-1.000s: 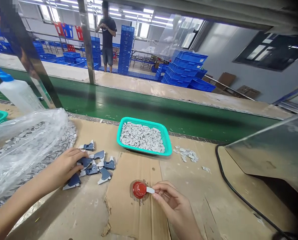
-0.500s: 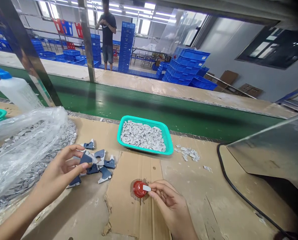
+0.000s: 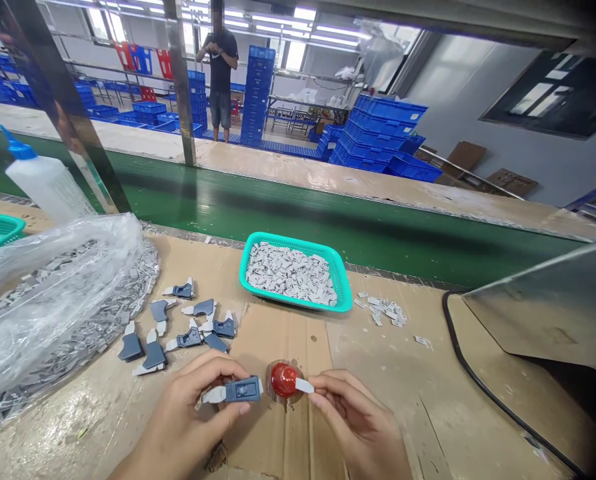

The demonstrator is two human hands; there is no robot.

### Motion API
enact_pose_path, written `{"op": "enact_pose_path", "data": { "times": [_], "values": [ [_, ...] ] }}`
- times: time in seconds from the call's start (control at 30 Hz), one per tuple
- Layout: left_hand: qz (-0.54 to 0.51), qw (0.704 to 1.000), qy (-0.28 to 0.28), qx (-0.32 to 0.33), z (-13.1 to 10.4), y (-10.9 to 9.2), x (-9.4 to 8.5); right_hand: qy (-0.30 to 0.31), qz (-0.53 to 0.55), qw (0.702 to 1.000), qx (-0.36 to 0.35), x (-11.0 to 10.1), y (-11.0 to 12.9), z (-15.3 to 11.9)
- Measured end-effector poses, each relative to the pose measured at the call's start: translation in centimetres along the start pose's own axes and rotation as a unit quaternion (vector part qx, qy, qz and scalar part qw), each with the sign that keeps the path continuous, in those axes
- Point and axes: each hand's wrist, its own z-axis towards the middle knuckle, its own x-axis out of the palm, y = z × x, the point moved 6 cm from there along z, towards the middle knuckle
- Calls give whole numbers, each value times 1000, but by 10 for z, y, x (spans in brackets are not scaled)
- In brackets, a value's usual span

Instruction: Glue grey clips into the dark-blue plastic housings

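My left hand (image 3: 188,417) pinches a blue-and-white plastic part (image 3: 235,390) just left of a small red cap (image 3: 282,379) that sits on the cardboard sheet (image 3: 278,427). A small white piece (image 3: 305,385) is held in my right hand (image 3: 361,423), its tip touching the red cap. More blue-and-white parts (image 3: 178,327) lie scattered on the bench beyond my left hand. A teal basket (image 3: 345,293) full of small white pieces stands further back.
A clear plastic bag (image 3: 48,293) over a heap of grey parts lies at the left, with a white squeeze bottle (image 3: 45,183) behind it. A few loose white pieces (image 3: 385,312) lie right of the basket. A green conveyor belt (image 3: 298,213) runs behind. A person (image 3: 221,70) stands far off.
My left hand lifted one blue-and-white part from the pile and brought it right, next to the red cap. My right hand stayed at the cap with the white piece.
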Motion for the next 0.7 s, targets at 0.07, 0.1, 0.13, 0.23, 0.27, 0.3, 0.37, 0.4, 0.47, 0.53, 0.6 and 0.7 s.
{"op": "enact_pose_path", "data": {
  "times": [0.07,0.1,0.13,0.23,0.27,0.3,0.37,0.4,0.47,0.53,0.6,0.7],
  "values": [
    [-9,1000,-10,28,1,-6,0,-32,-1,999,-18,-6,6,1],
    [-15,999,-15,37,1,-7,0,-48,2,999,-25,-10,10,2],
    [-21,999,-16,42,1,-8,1,-59,7,998,-28,-12,13,2],
    [-41,999,-3,32,0,-6,7,-62,17,998,-29,-13,17,3],
    [-44,999,6,28,-1,-5,10,-54,19,998,-28,-11,17,3],
    [-47,999,11,23,-1,-5,12,-46,20,998,-28,-9,16,4],
    [-59,998,16,9,-2,-5,15,-41,21,999,-26,-7,14,6],
    [-70,997,12,1,-3,-5,16,-44,22,998,-26,-7,14,7],
    [-93,996,9,-13,-4,-5,17,-50,26,998,-29,-10,18,9],
    [-97,995,20,-6,-4,-6,19,-60,30,997,-38,-13,28,9],
    [-88,995,36,11,-3,-8,20,-78,31,995,-59,-17,41,5],
    [-81,995,56,28,-3,-12,21,-42,14,994,-101,-9,55,-7]
  ]
}}
